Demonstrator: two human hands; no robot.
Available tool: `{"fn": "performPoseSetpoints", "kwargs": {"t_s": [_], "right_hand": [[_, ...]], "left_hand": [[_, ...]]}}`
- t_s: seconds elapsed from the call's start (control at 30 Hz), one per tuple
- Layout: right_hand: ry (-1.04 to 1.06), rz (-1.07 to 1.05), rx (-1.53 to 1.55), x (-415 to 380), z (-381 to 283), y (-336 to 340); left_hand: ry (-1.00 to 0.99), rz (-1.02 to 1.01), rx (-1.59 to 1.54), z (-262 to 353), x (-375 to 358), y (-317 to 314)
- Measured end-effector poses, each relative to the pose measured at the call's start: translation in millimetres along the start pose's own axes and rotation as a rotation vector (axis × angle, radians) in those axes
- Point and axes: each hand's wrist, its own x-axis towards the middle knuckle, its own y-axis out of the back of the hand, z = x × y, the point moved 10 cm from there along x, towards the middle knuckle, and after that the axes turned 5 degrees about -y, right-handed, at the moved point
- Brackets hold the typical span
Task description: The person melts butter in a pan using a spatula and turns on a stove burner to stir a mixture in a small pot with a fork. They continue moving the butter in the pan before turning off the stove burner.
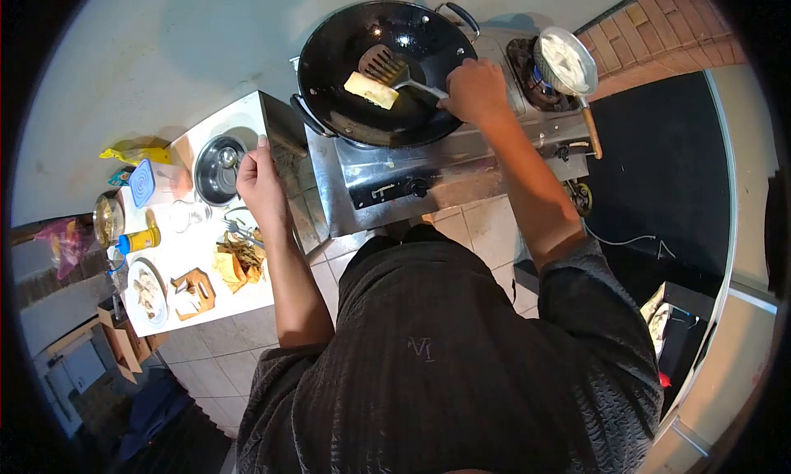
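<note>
My right hand (478, 93) is wrapped round the handle of a slotted spatula (386, 65), whose head is inside a large black wok (329, 53) on the stove. Against the spatula head lies a pale yellow rectangular piece of food (371, 90), perhaps a rolled omelette. My left hand (260, 181) hovers by the side table with its fingers curled in and nothing visible in them. Just left of that hand sits a metal bowl (206, 177) with a ladle (229, 158) in it.
A small wood-handled pan (563, 62) with white contents sits on the right burner, its handle (591, 132) jutting forward. The side table (185, 247) carries a yellow bottle (142, 240), a plate of food (147, 293), a wooden board (192, 296) and a fork (241, 229).
</note>
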Motion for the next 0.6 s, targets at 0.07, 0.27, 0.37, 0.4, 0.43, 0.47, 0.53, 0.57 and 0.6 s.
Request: {"fn": "performPoseSetpoints", "kwargs": {"t_s": [0.07, 0.27, 0.37, 0.4, 0.43, 0.47, 0.53, 0.57, 0.6], "right_hand": [[0.004, -0.190, -0.161, 10.0, -3.3, -21.9], [0.064, -0.273, -0.201, 22.6, -8.1, -30.1], [0.039, -0.219, -0.209, 27.3, -1.6, -10.3], [0.045, -0.219, -0.207, 28.8, 1.9, -8.1], [0.087, -0.140, -0.206, 32.0, 3.7, 0.9], [0.125, -0.061, -0.205, 34.3, 4.8, 8.6], [0.132, -0.127, -0.170, 41.3, 12.4, 1.4], [0.141, -0.194, -0.135, 42.0, 15.1, -4.9], [0.141, -0.192, -0.134, 41.0, 19.0, -4.2]], "left_hand": [[0.014, 0.030, 0.015, 6.7, -4.9, -1.3], [-0.005, 0.072, 0.027, 13.6, -10.7, 3.7], [0.000, 0.100, 0.024, 12.9, -12.0, 3.6], [0.001, 0.095, 0.008, 11.1, -12.0, 3.2], [0.000, 0.098, 0.010, 10.1, -12.0, 2.6], [0.000, 0.094, -0.008, 8.7, -11.9, 0.2], [-0.002, 0.087, -0.027, 7.2, -12.2, -5.3], [-0.010, 0.075, -0.007, 7.4, -12.3, -8.1], [-0.018, 0.064, 0.014, 8.2, -12.5, -10.6]]}}
